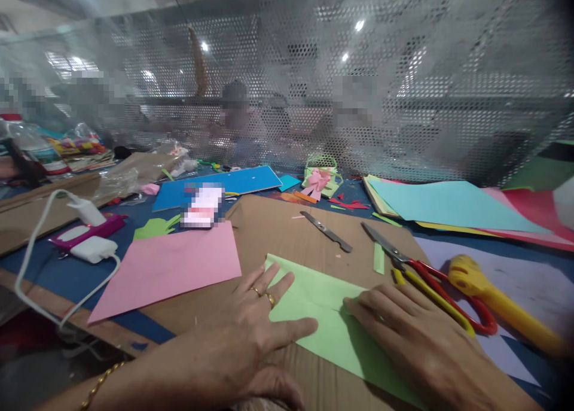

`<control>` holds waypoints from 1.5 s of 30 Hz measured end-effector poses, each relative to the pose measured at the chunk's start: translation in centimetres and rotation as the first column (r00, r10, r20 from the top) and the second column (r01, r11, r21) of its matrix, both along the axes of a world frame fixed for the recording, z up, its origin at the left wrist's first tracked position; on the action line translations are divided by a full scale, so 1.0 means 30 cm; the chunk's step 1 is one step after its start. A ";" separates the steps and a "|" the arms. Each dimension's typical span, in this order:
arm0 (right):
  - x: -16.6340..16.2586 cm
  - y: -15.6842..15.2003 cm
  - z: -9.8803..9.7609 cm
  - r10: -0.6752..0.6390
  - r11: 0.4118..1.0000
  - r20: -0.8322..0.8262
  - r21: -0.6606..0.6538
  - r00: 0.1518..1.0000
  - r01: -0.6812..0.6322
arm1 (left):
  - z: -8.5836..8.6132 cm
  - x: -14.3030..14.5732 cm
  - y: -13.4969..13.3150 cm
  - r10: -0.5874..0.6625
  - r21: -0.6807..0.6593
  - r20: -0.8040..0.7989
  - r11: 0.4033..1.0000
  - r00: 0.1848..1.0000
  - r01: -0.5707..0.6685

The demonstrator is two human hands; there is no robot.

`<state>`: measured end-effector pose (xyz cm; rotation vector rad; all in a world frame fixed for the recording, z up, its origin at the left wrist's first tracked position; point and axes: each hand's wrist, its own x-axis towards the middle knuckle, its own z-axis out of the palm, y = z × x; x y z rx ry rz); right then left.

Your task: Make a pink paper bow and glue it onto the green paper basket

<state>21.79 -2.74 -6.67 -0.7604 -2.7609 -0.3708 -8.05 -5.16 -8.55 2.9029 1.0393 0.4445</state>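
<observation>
Toward the brown cardboard (pixel 273 228) sheet's near edge, creased, seemingly unfinished light-green paper (pixel 325 333) lies under a finger-spread left hand (pixel 253 324) and right hand (pixel 417 333), grip unclear.

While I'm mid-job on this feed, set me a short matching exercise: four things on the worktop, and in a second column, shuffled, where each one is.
Things
1. Light green sheet
2. Pink sheet
3. Metal blade
4. Light blue sheet

Places
A. On top of the paper stack at the right
B. On the brown cardboard, clear of both hands
C. Under the left hand and the right hand
D. At the left, beside the phone

Right pairs: 1-C, 2-D, 3-B, 4-A
</observation>
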 end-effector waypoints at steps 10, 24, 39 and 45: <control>-0.028 -0.053 0.012 -0.161 0.966 -0.079 -0.214 0.984 0.141 | 0.032 0.016 0.001 -0.011 -0.154 -0.073 0.988 0.997 0.000; -0.058 -0.079 -0.010 -0.156 0.979 -0.183 -0.160 0.971 0.127 | 0.046 0.065 -0.009 0.085 -0.093 -0.263 0.989 0.961 -0.113; -0.073 -0.085 -0.025 -0.189 0.979 -0.195 -0.110 0.962 0.170 | -0.023 0.077 0.007 0.087 0.058 -0.139 0.995 0.986 -0.080; -0.069 -0.089 -0.017 -0.193 0.977 -0.151 -0.119 0.969 0.176 | 0.015 0.082 0.006 0.077 -0.010 -0.196 0.997 0.978 -0.080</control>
